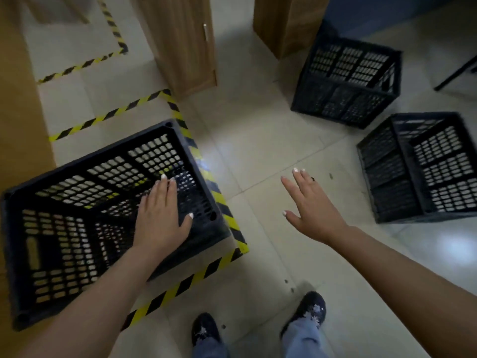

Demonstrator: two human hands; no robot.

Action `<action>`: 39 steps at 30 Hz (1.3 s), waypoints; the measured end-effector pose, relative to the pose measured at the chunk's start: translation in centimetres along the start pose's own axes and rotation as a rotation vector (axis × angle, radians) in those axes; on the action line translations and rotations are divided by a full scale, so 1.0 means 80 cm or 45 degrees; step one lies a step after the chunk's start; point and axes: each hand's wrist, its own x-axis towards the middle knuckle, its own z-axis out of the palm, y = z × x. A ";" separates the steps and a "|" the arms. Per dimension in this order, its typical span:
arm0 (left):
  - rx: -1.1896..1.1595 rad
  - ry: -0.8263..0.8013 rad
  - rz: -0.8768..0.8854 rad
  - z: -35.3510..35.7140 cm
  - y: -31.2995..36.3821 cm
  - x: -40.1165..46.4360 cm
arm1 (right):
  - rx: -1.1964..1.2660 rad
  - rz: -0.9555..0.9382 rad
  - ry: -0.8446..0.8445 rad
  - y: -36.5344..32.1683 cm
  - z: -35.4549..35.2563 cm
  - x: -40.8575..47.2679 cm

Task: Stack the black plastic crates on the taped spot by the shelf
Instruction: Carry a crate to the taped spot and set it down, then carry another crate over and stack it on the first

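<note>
A black plastic crate [77, 202] stands open side up inside the yellow-and-black taped rectangle [214, 192] on the floor at the left, next to a wooden shelf side [18, 112]. My left hand [161, 215] hovers flat over the crate's right end, fingers together, holding nothing. My right hand [307, 205] is stretched out over bare floor with fingers spread, pointing toward two more black crates: one [346, 81] at the upper right and one [423, 171] at the right edge. Both stand on the tiles, apart from my hands.
A wooden cabinet [183, 45] with a handle stands behind the taped spot, another wooden panel [286, 21] further right. A second taped outline [113, 29] lies at the upper left. My two feet [258, 324] are on the light tiles below. A dark table leg [456, 73] shows far right.
</note>
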 end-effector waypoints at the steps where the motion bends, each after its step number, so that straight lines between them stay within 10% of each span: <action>1: 0.006 0.001 0.037 -0.001 0.035 0.010 | -0.001 0.024 0.000 0.031 -0.007 -0.009; 15: 0.183 -0.088 0.649 0.006 0.507 0.139 | 0.075 0.626 0.004 0.450 -0.085 -0.194; 39: 0.403 -0.167 1.178 -0.043 0.894 0.494 | 0.414 1.288 -0.033 0.767 -0.090 -0.099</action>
